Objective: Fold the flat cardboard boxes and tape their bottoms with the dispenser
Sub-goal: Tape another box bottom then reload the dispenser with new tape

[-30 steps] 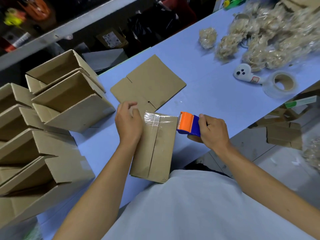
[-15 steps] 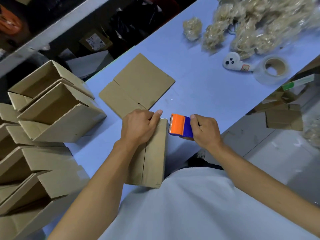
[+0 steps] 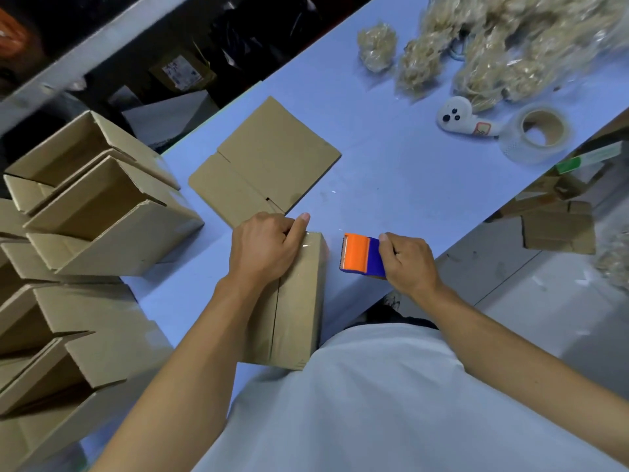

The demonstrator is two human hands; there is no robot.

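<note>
A folded cardboard box (image 3: 299, 301) lies bottom-up on the blue table (image 3: 391, 185), its near end against my white shirt. Clear tape covers the far end of its centre seam. My left hand (image 3: 265, 250) presses flat on that far end, fingers curled over the edge. Just right of the box, my right hand (image 3: 406, 264) grips an orange and blue tape dispenser (image 3: 360, 255), which sits apart from the box. A flat unfolded box (image 3: 269, 158) lies on the table beyond my left hand.
Several folded open boxes (image 3: 88, 212) are stacked at the left. A tape roll (image 3: 537, 131), a white dispenser (image 3: 463, 119) and bags of pale filler (image 3: 510, 46) lie at the far right. The table's edge runs diagonally at the right, above a floor with cardboard scraps (image 3: 558, 226).
The dispenser has come off the box's far end and moved slightly right. My left hand slid from the box's left side onto the taped end, pressing the tape down.
</note>
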